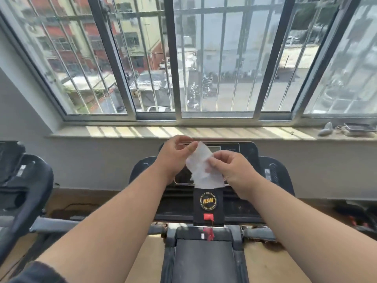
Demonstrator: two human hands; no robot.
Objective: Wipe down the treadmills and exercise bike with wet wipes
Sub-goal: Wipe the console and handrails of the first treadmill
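We stand facing a treadmill (206, 217) beneath a barred window (187, 58). Above its console, our left hand (175, 158) pinches the upper corner of a white wet wipe (201, 166) and our right hand (228, 170) pinches its right edge. The wipe hangs between them, half unfolded.

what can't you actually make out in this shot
- Treadmill console, head view: the hands and the wet wipe cover most of its screen.
- Items on the sill, head view: small, blurred, partly cut off by the right edge.
- Machine at left, head view: cut off by the frame edge, so its type is unclear.
- Left hand, right hand: both pinch the wipe.
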